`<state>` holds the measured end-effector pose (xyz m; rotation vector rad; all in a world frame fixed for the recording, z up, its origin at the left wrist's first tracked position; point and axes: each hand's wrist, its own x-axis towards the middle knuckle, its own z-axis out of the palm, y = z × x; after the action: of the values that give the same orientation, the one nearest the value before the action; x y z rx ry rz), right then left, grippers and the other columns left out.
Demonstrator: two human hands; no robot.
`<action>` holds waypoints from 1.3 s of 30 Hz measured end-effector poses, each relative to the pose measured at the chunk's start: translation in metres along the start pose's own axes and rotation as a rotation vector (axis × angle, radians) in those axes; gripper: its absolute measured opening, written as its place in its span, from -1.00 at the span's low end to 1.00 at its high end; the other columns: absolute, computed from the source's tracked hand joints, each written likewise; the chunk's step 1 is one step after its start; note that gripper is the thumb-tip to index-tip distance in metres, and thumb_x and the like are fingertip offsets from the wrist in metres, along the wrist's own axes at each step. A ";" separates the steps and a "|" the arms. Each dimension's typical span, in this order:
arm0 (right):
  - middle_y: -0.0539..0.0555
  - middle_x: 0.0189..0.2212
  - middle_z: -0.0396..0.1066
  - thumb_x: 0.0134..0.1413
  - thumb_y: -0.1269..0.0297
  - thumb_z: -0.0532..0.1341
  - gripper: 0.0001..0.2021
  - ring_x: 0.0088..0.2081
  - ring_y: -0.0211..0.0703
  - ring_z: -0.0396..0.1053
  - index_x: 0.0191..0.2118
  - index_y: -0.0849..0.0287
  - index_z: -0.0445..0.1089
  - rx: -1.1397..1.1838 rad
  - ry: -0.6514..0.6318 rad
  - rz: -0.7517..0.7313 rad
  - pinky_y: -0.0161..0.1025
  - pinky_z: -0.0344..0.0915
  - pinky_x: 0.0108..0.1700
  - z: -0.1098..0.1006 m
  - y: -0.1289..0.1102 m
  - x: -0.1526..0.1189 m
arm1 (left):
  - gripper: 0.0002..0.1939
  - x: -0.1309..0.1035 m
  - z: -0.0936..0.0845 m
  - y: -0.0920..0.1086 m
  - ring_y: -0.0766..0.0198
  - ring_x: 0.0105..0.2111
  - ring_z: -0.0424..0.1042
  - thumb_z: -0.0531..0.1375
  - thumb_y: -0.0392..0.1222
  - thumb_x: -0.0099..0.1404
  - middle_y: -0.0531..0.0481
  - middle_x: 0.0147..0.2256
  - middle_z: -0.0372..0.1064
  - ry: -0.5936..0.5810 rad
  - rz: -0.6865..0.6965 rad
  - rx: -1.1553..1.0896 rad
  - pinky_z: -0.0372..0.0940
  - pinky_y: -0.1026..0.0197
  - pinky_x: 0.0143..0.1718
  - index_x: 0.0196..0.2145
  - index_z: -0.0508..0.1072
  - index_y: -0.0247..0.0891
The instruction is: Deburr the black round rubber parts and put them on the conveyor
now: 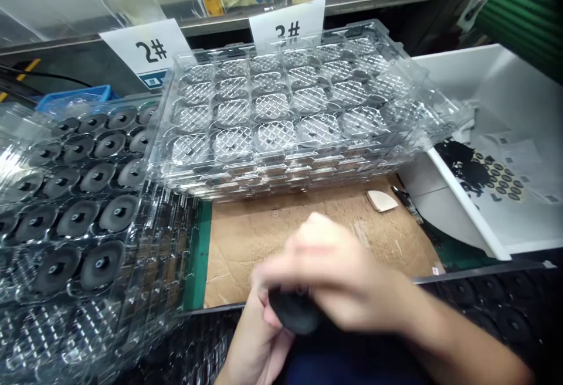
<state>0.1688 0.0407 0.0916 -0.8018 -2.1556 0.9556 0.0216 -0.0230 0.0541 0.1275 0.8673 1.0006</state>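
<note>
Left hand [266,332]: fingers bent round the edge of one black round part [295,313]. Right hand [328,262]: fingers curled over the part's upper edge; motion-blurred, pinch or light touch cannot be told.

Part: matte, dark, disc-like; visible face up toward the camera, tilted; long axis roughly left to right, dipping slightly rightward. Located between the hands, over the near edge of the cardboard.

Cardboard [264,227]: brown, flat, scuffed. White wedge [382,200]: curved-edged, near its far right corner.

Clear tray stack [281,165]: glossy plastic, cross-hatched pockets, beyond. Left tray stack [147,227]: clear, black discs, stemmed centres. White bin [504,104]: smooth, right.
</note>
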 end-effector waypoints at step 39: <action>0.03 -0.28 0.40 0.18 0.43 0.03 -0.80 -0.26 -0.27 0.34 -0.14 0.16 0.33 0.097 0.097 0.287 -0.35 0.26 -0.19 0.018 -0.010 -0.011 | -0.51 0.018 -0.016 -0.010 0.18 -0.03 0.35 0.19 -0.23 0.19 -0.08 0.01 0.35 0.042 0.017 -0.044 0.28 0.21 -0.03 0.08 0.26 -0.08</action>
<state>0.1593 0.0192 0.0867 -1.1056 -1.9290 1.1301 0.0221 -0.0187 0.0284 0.0763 0.8831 1.0410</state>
